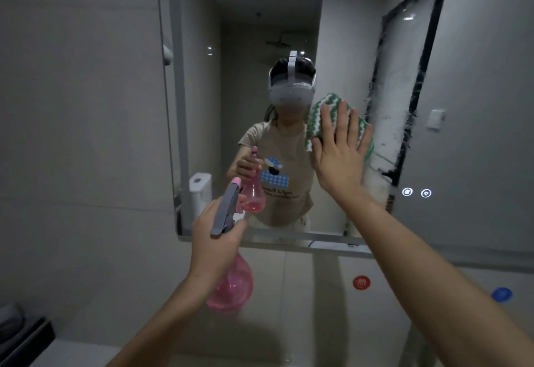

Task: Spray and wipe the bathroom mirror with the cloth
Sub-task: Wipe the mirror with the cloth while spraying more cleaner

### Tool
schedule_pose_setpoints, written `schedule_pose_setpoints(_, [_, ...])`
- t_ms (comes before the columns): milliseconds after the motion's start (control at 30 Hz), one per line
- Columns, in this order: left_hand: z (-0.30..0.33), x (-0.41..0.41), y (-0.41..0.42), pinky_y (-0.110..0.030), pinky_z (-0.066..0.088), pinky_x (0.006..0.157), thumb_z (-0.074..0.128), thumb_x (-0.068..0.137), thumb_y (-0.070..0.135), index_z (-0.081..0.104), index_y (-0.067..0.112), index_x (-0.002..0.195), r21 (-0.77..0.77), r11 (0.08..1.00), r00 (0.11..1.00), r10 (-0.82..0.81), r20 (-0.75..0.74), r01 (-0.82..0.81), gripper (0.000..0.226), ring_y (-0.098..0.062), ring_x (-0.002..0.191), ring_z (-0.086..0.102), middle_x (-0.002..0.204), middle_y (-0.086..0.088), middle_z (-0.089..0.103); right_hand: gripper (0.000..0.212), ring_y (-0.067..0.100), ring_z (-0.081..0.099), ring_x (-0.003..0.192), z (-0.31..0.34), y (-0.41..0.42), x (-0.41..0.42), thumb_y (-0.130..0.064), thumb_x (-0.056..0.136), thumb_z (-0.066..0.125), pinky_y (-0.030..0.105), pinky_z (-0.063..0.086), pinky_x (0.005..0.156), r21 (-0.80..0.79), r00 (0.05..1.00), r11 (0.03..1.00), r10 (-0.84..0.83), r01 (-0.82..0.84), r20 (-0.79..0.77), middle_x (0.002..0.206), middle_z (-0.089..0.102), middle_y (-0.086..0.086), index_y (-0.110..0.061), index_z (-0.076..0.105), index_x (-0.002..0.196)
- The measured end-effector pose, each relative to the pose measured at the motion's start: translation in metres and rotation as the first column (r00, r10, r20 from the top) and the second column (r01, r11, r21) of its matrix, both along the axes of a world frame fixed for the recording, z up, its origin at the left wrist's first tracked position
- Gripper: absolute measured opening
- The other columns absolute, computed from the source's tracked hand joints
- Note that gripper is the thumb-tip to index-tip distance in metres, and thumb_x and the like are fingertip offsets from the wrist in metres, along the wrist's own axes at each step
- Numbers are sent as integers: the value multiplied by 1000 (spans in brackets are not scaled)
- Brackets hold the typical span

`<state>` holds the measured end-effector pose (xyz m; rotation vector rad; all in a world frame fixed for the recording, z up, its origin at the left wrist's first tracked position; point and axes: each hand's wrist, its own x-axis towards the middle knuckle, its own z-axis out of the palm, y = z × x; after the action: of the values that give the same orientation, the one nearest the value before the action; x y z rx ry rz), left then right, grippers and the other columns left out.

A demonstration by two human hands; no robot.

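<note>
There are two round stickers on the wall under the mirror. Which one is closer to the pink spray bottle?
The red sticker. It sits just right of the pink spray bottle, while the blue sticker is far off to the right.

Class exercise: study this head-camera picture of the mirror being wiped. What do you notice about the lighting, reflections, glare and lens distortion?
Head view: dim, grey lighting throughout; the mirror reflects the person and the pink spray bottle; small bright glare spots show on the reflected wall; wide-angle distortion bows the mirror's edges and stretches the forearms; the right hand, flat on the green-and-white cloth, is fairly sharp; the left hand grips the bottle.
</note>
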<state>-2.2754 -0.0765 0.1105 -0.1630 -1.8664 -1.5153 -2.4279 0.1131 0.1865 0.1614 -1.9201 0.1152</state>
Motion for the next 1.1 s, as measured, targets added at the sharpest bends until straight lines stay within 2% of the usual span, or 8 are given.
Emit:
schedule_pose_setpoints(167, [2,0,-40,-33,36,53,61,80,-6,60,27,75,37,998,999,48,18,-48,34,-26,59,45,64,-18,51,59,35,4,144,22,-58,4,-42,99,24,49,-11,112,-110,999,994,6,-1,51,158,6,16,-20,6,151])
schedule_pose_setpoints(267, [1,3,-63,-36,41,55,64,79,1,59,42,81,88,995,999,46,6,-47,42,-25,62,50,68,-13,59,62,34,-4,145,34,-97,6,-43,100,26,46,-23,107,53,996,998,26,-31,83,158,-3,14,-22,-11,146])
schedule_pose_setpoints(500, [-4,4,-99,-35,46,62,59,66,20,62,62,82,205,977,998,63,29,-68,45,-16,68,55,76,9,64,60,34,-9,144,36,-183,8,-42,101,23,48,-21,108,383,987,921,6,-69,161,158,-9,12,-22,-6,151])
schedule_pose_setpoints(667, [3,1,-97,-23,46,64,63,74,10,56,60,95,187,980,997,75,-26,-69,54,-2,71,58,84,17,63,57,30,-11,145,50,-173,11,-41,102,16,49,-14,112,546,988,833,7,-92,156,158,-14,8,-25,-12,149])
schedule_pose_setpoints(733, [8,0,-92,-26,42,59,63,82,-2,56,64,85,131,989,997,76,-32,-72,67,-9,66,53,77,11,59,57,29,-9,145,64,-154,9,-41,102,17,49,-13,113,598,994,798,2,-70,113,158,-12,6,-27,-12,149])
schedule_pose_setpoints(800, [14,-1,-82,-28,37,60,64,80,5,59,64,72,81,994,997,73,-35,-70,60,-13,66,46,73,4,53,57,29,-7,145,79,-130,8,-42,102,18,47,-14,112,556,998,831,-2,-37,68,159,-8,6,-28,-9,150])
schedule_pose_setpoints(933, [17,-10,-59,-31,34,62,54,62,17,52,23,69,16,997,997,79,-15,-78,9,-18,66,44,69,-12,50,56,29,7,145,97,-73,4,-44,99,22,44,-10,112,391,999,920,-19,30,-31,159,8,6,-28,8,151])
schedule_pose_setpoints(1100, [23,-11,-18,-31,27,57,51,64,15,47,24,68,-48,998,998,29,-58,-32,10,-15,57,34,61,-7,38,56,27,7,146,87,-11,0,-44,99,18,45,-5,114,281,998,958,-42,50,-35,159,8,6,-28,2,150])
